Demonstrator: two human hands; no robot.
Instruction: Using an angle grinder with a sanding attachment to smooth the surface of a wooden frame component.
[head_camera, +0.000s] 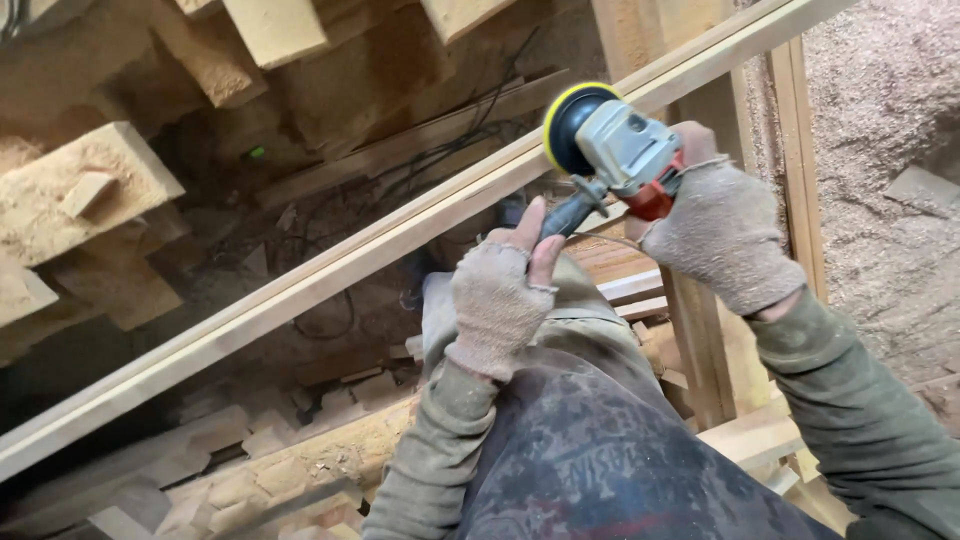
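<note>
Head view looks down on one long pale wooden strip (330, 262) running diagonally from lower left to upper right; a grey angle grinder (612, 145) with a yellow-rimmed disc sits on the strip's upper part, disc touching the wood; the right hand (722, 235), in a dusty fingerless glove, has its grip closed around the grinder's body; the left hand (500, 292), gloved the same way, has its grip wrapped on the dark side handle (568, 213), thumb and fingertip showing; two hands, one grinder, one strip being worked; below the strip lie several sawdust-coated wood blocks (85, 190) at left and a heap of small offcuts (260, 470) at bottom; dark cables (440, 160) trail beneath; upright wooden rails (797, 170) stand at right beside a sawdust-covered floor (880, 120); the person's stained apron (590, 450) fills the lower middle, hiding whatever lies beneath it
</note>
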